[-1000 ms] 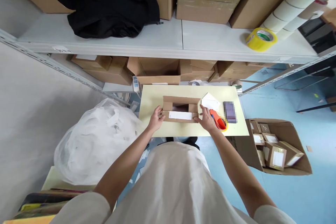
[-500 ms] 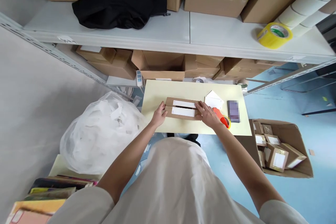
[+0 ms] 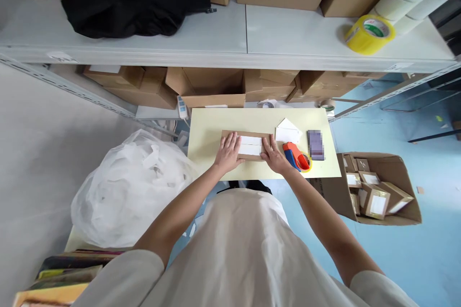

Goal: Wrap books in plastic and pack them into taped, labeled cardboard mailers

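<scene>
A small brown cardboard box (image 3: 249, 157) lies on the pale yellow table with its two top flaps together. White labels (image 3: 249, 145) run along both flaps, a thin seam between them. My left hand (image 3: 228, 152) rests flat on the box's left part, fingers stretched out. At the right end, my right hand (image 3: 274, 156) presses on the box with its fingers spread. Just right of that hand lies a red and blue tape dispenser (image 3: 297, 156) with a yellow-edged roll. White cards (image 3: 288, 132) lie behind it, and a phone (image 3: 315, 145) is farther right. The box's contents are hidden.
Beyond the table (image 3: 205, 120) stand shelves with cardboard boxes, a black garment (image 3: 137, 0) and a yellow tape roll (image 3: 369, 34). A large plastic bag (image 3: 126, 192) bulges at the left. An open carton (image 3: 399, 177) of small boxes stands right, on the blue floor.
The gap between the flaps has narrowed to a thin seam. My left hand has moved from the box's left end onto its top. My right hand has shifted slightly left.
</scene>
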`<state>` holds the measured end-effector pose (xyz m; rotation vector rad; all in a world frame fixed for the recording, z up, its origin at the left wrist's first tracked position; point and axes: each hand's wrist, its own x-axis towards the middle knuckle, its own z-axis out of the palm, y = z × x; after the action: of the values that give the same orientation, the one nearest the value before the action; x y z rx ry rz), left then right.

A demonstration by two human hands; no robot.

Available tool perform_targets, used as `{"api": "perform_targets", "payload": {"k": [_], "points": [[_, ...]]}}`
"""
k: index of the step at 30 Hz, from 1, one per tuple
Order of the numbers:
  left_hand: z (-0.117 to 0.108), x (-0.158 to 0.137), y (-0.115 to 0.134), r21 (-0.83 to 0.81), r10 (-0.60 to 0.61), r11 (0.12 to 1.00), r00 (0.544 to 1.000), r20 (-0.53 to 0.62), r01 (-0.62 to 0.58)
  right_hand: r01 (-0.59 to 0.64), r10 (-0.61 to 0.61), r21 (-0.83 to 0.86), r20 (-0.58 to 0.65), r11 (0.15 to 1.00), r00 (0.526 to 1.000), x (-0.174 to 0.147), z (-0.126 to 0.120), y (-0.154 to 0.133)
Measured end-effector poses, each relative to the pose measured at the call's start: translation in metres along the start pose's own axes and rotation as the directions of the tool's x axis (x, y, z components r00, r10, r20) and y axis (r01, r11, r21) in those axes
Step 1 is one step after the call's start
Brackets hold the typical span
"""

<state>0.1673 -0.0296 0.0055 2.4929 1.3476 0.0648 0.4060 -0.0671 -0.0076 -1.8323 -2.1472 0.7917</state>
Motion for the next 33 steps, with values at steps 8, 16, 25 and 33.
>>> {"api": "perform_targets", "payload": {"k": [8, 16, 25, 33], "points": [[0.004, 0.008, 0.009, 0.088, -0.018, 0.996, 1.000, 0.004, 0.018, -0.028, 0.027, -0.016, -0.061, 0.999, 0.998, 0.015, -0.002, 0.005], [0.015, 0.005, 0.016, 0.098, -0.067, 0.993, 0.998, -0.003, 0.067, -0.464, 0.451, -0.066, -0.150, 0.883, 0.880, -0.067, -0.005, 0.102], [0.021, -0.004, 0.027, 0.082, -0.116, 0.990, 0.993, -0.001, 0.116, -0.547, 0.549, -0.057, 0.013, 0.835, 0.836, -0.046, -0.029, 0.098], [0.023, -0.007, 0.021, 0.041, -0.064, 0.997, 0.996, -0.063, 0.067, -0.061, 0.166, 0.506, -0.165, 0.861, 0.972, 0.020, -0.112, 0.019]]}}
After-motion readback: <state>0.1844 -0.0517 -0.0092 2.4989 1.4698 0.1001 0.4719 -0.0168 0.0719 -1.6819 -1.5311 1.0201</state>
